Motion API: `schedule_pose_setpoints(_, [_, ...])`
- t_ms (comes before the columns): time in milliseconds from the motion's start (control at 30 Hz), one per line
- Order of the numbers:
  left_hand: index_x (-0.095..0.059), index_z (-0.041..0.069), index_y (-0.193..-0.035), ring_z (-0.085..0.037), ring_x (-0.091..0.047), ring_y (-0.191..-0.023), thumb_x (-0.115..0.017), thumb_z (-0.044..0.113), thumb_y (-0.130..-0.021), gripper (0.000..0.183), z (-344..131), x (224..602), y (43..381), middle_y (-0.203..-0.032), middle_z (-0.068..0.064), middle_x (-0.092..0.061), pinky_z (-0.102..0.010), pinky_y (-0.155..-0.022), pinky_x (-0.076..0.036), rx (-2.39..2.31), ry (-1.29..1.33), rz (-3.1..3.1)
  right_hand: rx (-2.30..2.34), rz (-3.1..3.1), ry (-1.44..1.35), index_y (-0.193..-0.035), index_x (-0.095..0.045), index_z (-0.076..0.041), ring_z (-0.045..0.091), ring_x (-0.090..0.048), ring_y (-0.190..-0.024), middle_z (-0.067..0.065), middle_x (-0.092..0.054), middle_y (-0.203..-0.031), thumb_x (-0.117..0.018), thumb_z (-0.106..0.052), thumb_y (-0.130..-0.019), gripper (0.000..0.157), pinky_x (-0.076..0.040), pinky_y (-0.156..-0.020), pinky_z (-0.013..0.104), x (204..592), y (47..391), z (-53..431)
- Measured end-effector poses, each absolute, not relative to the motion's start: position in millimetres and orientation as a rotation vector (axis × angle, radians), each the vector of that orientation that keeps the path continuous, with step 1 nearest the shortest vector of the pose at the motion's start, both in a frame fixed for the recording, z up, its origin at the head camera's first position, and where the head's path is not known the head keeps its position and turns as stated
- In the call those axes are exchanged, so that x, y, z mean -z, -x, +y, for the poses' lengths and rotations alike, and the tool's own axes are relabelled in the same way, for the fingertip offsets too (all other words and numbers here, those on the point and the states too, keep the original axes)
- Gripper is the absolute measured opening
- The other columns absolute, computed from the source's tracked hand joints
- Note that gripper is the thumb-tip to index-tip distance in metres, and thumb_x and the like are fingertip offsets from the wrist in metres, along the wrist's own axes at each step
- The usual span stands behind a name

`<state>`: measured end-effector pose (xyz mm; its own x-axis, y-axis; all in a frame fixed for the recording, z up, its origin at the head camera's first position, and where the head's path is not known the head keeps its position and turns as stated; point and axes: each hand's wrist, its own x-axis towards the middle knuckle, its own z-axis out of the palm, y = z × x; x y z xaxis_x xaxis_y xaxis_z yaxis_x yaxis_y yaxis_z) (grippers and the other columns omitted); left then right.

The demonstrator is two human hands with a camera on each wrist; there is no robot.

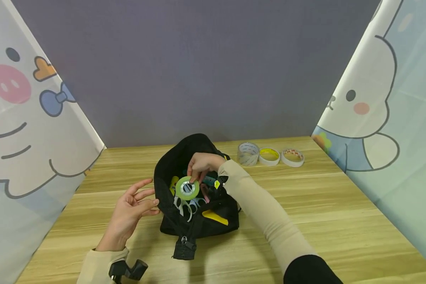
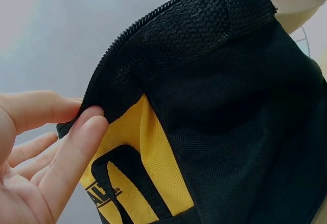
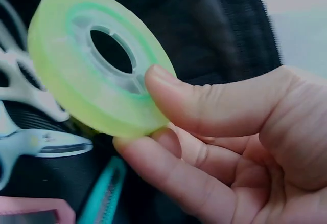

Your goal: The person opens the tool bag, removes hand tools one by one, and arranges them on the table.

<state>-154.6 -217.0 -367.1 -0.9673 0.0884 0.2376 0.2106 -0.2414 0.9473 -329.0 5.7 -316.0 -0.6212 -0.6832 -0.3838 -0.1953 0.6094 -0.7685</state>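
Note:
Over the mouth of a black zippered bag (image 1: 162,177), my right hand (image 1: 204,162) pinches a roll of light green tape (image 3: 56,65) between thumb and fingers. Thumb and fingertips of my left hand (image 1: 129,211) grip the bag's left rim, and a yellow patch (image 2: 168,173) shows below them in the left wrist view. Inside the bag lie scissors with white handles (image 3: 36,88), light blue scissors (image 3: 28,144), a teal tool (image 3: 107,191) and a pink item (image 3: 38,208). A yellow item (image 1: 173,184) is partly hidden behind the tape roll.
On the wooden table (image 1: 340,221), right of the bag, stand a wide clear tape roll (image 1: 247,158), a white roll with a yellow core (image 1: 269,161) and another white roll (image 1: 292,162). A grey panel (image 1: 213,71) rises behind; printed curtains hang at both sides.

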Motion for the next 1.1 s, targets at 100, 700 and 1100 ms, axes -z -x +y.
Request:
schedule_pose_setpoints(100, [-0.050,0.005,-0.137,-0.015,-0.072,-0.078,-0.060,-0.018,-0.088,0.055,-217,367,154,-0.107,0.000,-0.072,-0.033,-0.063,-0.062,2.388,0.380,-1.881,0.972,2.154,0.682,-0.089,-0.072,0.004,0.020,-0.067,-0.067,0.013,-0.070,-0.084,-0.072,0.007,-0.085,0.005,-0.061,-0.078,0.044,307,330,10])
schedule_pose_setpoints(700, [-0.052,0.011,-0.134,-0.015,-0.072,-0.078,-0.060,-0.018,-0.088,0.055,-217,368,155,-0.108,0.000,-0.072,-0.033,-0.063,-0.062,2.376,0.369,-1.886,1.163,2.232,0.718,-0.095,-0.068,0.008,0.018,-0.067,-0.069,0.011,-0.067,-0.083,-0.068,0.007,-0.087,0.009,-0.062,-0.069,0.034,269,335,55])
schedule_pose_setpoints(1100, [-0.054,0.014,-0.132,-0.015,-0.072,-0.077,-0.060,-0.018,-0.088,0.055,-215,367,156,-0.107,0.000,-0.072,-0.033,-0.063,-0.062,2.376,0.367,-1.883,1.276,2.266,0.694,-0.098,-0.068,0.010,0.020,-0.067,-0.073,0.011,-0.067,-0.085,-0.070,0.005,-0.087,0.012,-0.061,-0.078,0.047,256,339,98])
